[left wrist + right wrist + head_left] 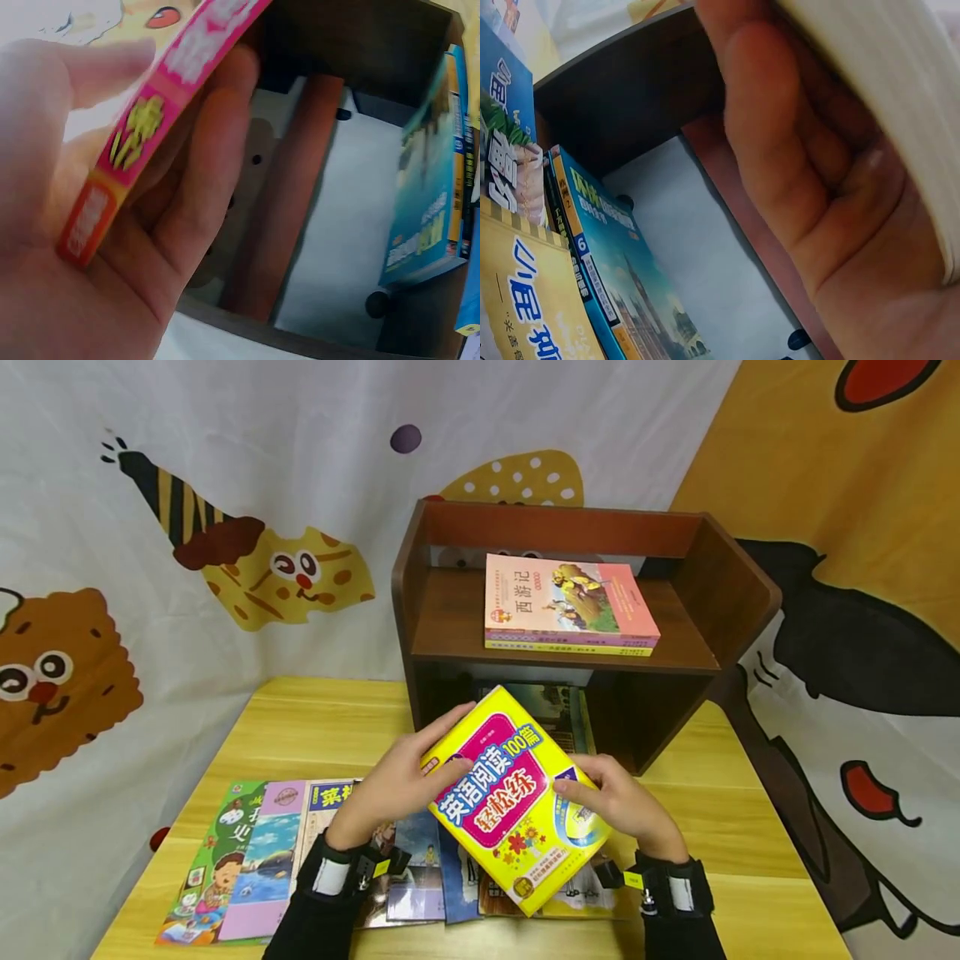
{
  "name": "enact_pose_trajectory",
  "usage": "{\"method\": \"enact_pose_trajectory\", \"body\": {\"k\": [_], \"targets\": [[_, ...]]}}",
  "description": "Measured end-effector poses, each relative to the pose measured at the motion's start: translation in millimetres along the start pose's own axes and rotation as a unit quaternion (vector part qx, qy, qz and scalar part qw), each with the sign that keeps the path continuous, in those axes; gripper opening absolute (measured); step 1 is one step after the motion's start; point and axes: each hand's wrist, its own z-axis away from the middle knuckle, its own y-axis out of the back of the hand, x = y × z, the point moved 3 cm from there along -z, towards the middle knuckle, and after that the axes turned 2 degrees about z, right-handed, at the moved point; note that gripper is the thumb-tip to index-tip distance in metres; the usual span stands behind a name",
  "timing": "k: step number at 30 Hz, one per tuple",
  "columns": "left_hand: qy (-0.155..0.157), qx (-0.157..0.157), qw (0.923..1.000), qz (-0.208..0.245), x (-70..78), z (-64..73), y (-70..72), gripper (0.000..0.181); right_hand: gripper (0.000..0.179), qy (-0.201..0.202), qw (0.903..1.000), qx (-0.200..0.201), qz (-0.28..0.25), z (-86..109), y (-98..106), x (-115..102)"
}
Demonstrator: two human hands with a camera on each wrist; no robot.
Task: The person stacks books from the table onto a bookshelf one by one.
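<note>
Both hands hold a yellow book [555,827] with a pink title panel, tilted above the table in the head view. My left hand [405,781] grips its left edge, thumb on the cover and fingers behind. In the left wrist view the pink and orange spine [139,135] lies between thumb and fingers. My right hand [626,802] pinches the opposite edge, thumb on the front. Its fingers [765,112] curl behind the book in the right wrist view, where the white page edges [900,90] show. The back cover is hidden.
Behind the book stands a brown two-level shelf [682,668]. A stack of books with a pink cover [555,597] on top lies on its upper board. Books [630,262] lie in the lower level. Several overlapping booklets [262,852] cover the wooden table's [330,718] front.
</note>
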Motion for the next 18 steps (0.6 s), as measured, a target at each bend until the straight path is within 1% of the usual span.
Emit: {"method": "enact_pose_trajectory", "body": {"k": [2, 4, 6, 8, 10, 13, 16, 18], "targets": [[-0.004, 0.014, 0.9997, -0.018, -1.1, -1.7, -1.5, 0.067, 0.026, -0.016, 0.9996, 0.022, 0.01, -1.9, 2, 3], [-0.012, 0.034, 0.9989, -0.031, -1.3, -2.6, -1.6, 0.066, 0.024, -0.03, 0.9972, 0.061, 0.029, -3.4, 6, 7], [-0.023, 0.055, 0.9973, -0.042, -0.3, -2.8, -0.7, 0.065, 0.022, -0.035, 0.9925, 0.107, 0.049, -4.3, 10, 9], [-0.035, 0.074, 0.9954, -0.05, 1.4, -2.4, 0.4, 0.065, 0.022, -0.03, 0.9858, 0.152, 0.066, -4.0, 15, 9], [-0.047, 0.095, 0.9926, -0.059, 3.9, -2.0, 1.1, 0.065, 0.023, -0.021, 0.9774, 0.197, 0.073, -2.6, 20, 8], [-0.068, 0.126, 0.9877, -0.063, 8.2, -1.4, 0.9, 0.066, 0.027, 0.002, 0.9639, 0.256, 0.074, -1.5, 24, 4], [-0.094, 0.153, 0.9813, -0.068, 13.0, -1.0, -0.8, 0.067, 0.031, 0.011, 0.9471, 0.315, 0.063, -0.5, 28, -1], [-0.116, 0.167, 0.9766, -0.069, 15.4, -1.0, -2.9, 0.067, 0.034, 0.008, 0.9359, 0.348, 0.054, 1.3, 29, -3]]}}
